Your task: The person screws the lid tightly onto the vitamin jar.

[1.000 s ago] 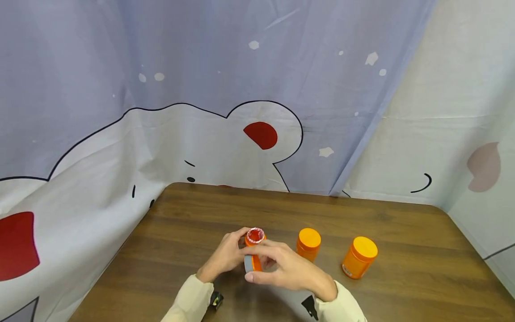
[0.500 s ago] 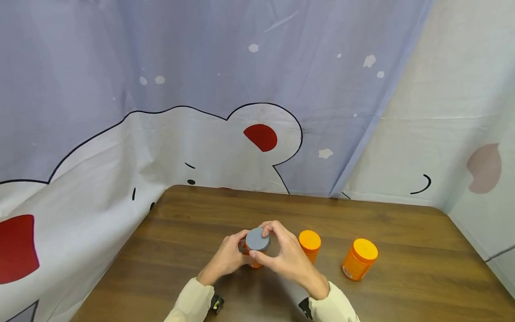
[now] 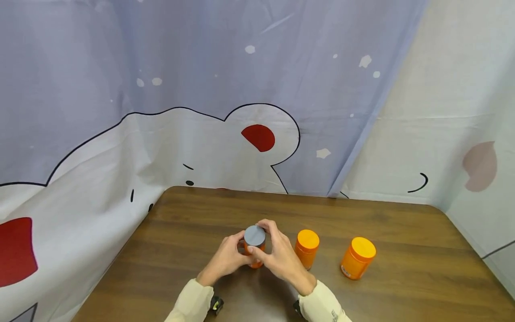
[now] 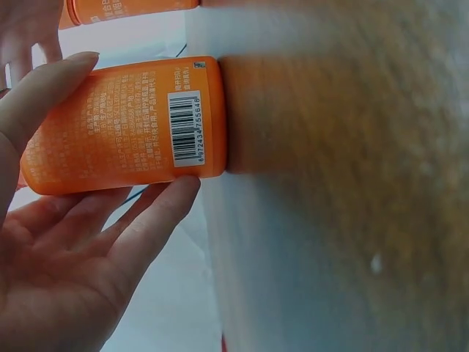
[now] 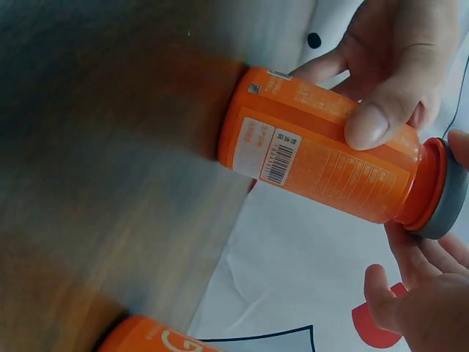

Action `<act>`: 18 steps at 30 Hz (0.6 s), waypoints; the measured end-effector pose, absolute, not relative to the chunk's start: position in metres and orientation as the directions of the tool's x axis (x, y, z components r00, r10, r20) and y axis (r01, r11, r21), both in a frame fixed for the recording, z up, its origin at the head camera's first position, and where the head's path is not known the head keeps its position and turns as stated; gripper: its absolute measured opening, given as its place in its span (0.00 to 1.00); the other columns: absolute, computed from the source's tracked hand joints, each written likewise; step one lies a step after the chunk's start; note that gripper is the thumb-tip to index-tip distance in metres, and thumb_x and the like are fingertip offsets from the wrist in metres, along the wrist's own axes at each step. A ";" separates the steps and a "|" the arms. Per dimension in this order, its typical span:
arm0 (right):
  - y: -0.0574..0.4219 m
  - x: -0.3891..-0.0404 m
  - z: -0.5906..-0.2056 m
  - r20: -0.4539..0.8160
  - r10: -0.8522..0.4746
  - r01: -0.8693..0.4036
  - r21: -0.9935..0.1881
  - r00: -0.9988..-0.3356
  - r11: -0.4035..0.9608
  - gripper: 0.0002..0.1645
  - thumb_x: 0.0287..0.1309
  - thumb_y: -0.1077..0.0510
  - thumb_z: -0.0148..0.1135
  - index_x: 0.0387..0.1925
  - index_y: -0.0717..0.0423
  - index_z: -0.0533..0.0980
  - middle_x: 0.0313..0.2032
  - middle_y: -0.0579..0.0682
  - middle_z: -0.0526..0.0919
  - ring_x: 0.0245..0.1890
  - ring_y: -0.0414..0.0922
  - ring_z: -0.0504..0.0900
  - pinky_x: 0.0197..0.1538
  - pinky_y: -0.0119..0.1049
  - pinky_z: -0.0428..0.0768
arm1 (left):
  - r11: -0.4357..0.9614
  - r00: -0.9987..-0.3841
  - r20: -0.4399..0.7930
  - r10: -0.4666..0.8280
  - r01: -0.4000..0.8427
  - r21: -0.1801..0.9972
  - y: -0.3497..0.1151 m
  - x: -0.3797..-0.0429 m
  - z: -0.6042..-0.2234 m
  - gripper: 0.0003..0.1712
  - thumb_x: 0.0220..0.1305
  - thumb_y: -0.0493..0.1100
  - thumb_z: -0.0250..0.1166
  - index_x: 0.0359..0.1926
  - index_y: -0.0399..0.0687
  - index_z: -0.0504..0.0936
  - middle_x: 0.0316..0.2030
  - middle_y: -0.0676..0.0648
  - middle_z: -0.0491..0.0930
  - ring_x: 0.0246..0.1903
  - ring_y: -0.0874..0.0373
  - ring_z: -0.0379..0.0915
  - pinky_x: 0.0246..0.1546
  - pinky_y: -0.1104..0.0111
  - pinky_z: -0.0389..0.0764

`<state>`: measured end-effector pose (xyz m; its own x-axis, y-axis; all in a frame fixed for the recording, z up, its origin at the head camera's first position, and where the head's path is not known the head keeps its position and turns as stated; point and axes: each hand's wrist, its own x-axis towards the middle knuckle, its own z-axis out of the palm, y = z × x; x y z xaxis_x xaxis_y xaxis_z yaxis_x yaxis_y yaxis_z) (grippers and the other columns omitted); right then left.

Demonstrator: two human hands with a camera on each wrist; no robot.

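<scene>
An orange plastic bottle [image 5: 322, 161] with a printed label and barcode stands upright on the wooden table. My left hand [image 3: 226, 258] grips its body, thumb on the near side and fingers round the far side. A grey lid [image 3: 254, 235] covers the bottle's mouth. My right hand [image 3: 283, 258] holds that lid by its edge between thumb and fingers. From the right wrist, the lid [image 5: 445, 194] shows over the neck, with a strip of orange neck visible below it.
To the right of my hands stand two more orange bottles, a nearer one [image 3: 307, 248] and a farther one [image 3: 358, 258], both with yellow-orange tops. A patterned curtain [image 3: 193, 147] hangs behind the brown table [image 3: 422, 250].
One second ago the bottle's mouth showed uncovered and my right hand held the grey lid on its side in front. The lid has come up onto the mouth; my left hand keeps its grip.
</scene>
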<state>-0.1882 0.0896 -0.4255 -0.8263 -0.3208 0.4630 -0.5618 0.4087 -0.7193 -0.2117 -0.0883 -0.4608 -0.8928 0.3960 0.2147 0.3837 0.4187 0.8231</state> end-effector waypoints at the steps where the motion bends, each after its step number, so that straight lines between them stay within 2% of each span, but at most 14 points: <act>1: 0.090 -0.189 -0.426 0.456 -0.321 -0.556 -0.720 -0.830 0.414 0.35 0.49 0.49 0.68 0.56 0.54 0.63 0.51 0.47 0.75 0.53 0.40 0.73 0.55 0.45 0.70 | 0.417 -0.892 0.211 0.399 0.381 0.825 -0.088 -0.212 -0.461 0.27 0.47 0.47 0.71 0.49 0.47 0.75 0.39 0.53 0.79 0.39 0.60 0.77 0.39 0.67 0.77; 8: 0.092 -0.190 -0.429 0.424 -0.316 -0.529 -0.711 -0.848 0.464 0.35 0.48 0.48 0.68 0.56 0.50 0.63 0.52 0.46 0.75 0.53 0.40 0.73 0.56 0.42 0.70 | 0.413 -0.890 0.206 0.408 0.381 0.827 -0.087 -0.211 -0.462 0.27 0.47 0.48 0.71 0.49 0.47 0.75 0.39 0.54 0.80 0.40 0.59 0.77 0.40 0.69 0.77; 14: 0.092 -0.195 -0.425 0.419 -0.363 -0.550 -0.707 -0.832 0.444 0.35 0.48 0.53 0.68 0.56 0.51 0.63 0.50 0.47 0.76 0.47 0.40 0.77 0.50 0.44 0.75 | 0.403 -0.890 0.205 0.408 0.377 0.834 -0.088 -0.212 -0.463 0.28 0.48 0.49 0.71 0.50 0.46 0.75 0.42 0.51 0.79 0.41 0.58 0.78 0.40 0.70 0.77; 18: 0.095 -0.198 -0.421 0.373 -0.411 -0.537 -0.727 -0.832 0.427 0.36 0.47 0.56 0.67 0.58 0.50 0.62 0.51 0.46 0.76 0.46 0.40 0.77 0.50 0.45 0.75 | 0.398 -0.887 0.206 0.413 0.379 0.835 -0.088 -0.213 -0.463 0.30 0.47 0.51 0.71 0.51 0.47 0.75 0.43 0.51 0.79 0.42 0.57 0.78 0.40 0.68 0.78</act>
<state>-0.1979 0.0945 -0.4213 -0.8316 -0.4115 0.3730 -0.5374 0.4268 -0.7273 -0.2131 -0.0882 -0.4634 -0.8873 0.4126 0.2060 0.3790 0.3980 0.8354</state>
